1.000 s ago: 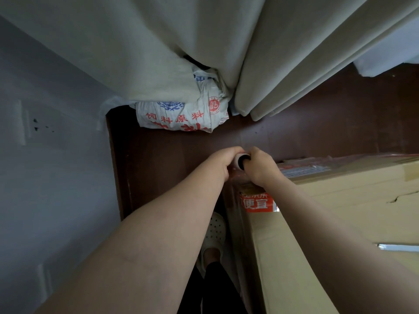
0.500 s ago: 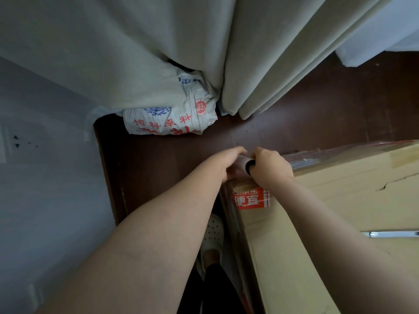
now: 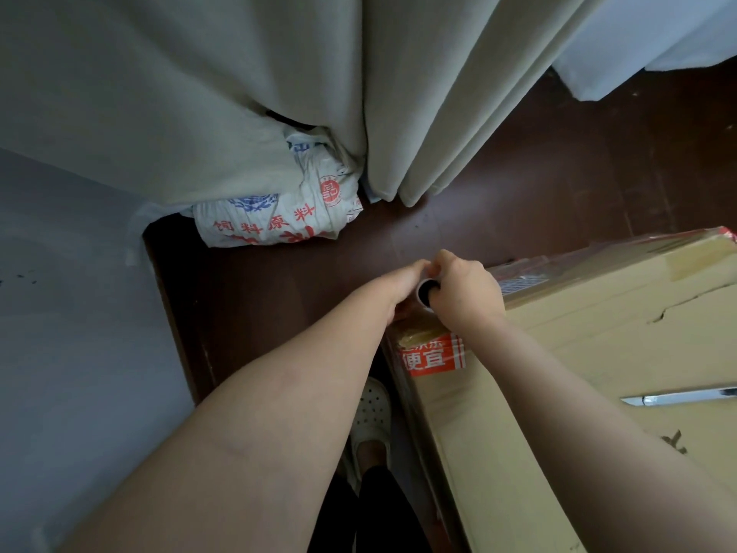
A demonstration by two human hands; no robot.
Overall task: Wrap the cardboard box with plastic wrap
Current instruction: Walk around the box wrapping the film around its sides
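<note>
Since 1.0 s ago: small change only. Both hands remain at the far left corner of the cardboard box (image 3: 578,353). The roll of plastic wrap (image 3: 423,291) has turned so its dark core opening faces the camera more fully. The right hand (image 3: 464,297) sits a little further over the box's top edge.

Reading (judgement only): the roll is being carried round this corner, from the box's far side toward its left side.

Grip, right: clamped round the roll, fingers curled over it.

Grip, left: the left hand (image 3: 402,279) touches the roll's end, fingertips meeting the right thumb. Its fingers are mostly hidden beyond the roll, so I cannot tell whether they clasp it or only steady it.

Film (image 3: 558,265): a glossy layer already lies over the box's far upper edge. The box's left side, below the red label (image 3: 432,355), cannot be judged as covered or bare. Task judged part done. The corner turn will need tension kept so the wrap does not slacken.

Surroundings:
- The box stands on a dark brown floor (image 3: 498,233).
- Beyond the box a pale curtain (image 3: 279,93) hangs to the floor, with a printed sack (image 3: 275,221) at its foot.
- Left of the box is a white shoe (image 3: 373,413), just beside it, then a grey-blue wall (image 3: 60,333).
- On the box's top lies a silvery strip (image 3: 678,397); what it is, unclear.
</note>
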